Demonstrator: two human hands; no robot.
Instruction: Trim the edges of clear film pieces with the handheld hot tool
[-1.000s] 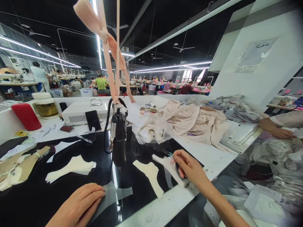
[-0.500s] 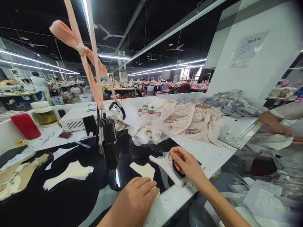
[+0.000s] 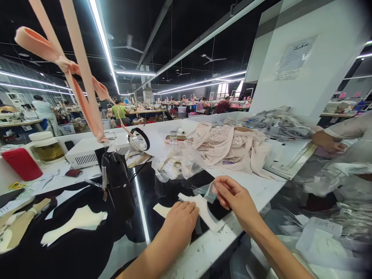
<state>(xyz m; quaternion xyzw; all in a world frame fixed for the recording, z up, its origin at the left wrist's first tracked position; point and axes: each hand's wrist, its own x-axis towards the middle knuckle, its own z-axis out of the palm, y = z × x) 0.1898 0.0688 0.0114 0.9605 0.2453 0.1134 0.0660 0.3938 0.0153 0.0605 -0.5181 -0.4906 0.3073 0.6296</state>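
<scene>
My left hand lies palm down, its fingertips resting on the edge of a white shaped cut piece. Partly under that hand is a cream cut piece; most of it is hidden. My right hand pinches a thin, see-through film between thumb and fingers, just above the white piece. Another cream cut piece lies on the black, shiny table top at the left. A pale translucent sheet lies near the front.
A black hand-held machine hangs on peach fabric straps left of my hands. Behind lie a clear plastic bag of pieces and beige garments. At the right, a co-worker's hand is near grey plastic bags.
My left hand has moved onto the white piece. My right hand has risen slightly, and the film in it now shows clear of the piece. The view has swung right.
</scene>
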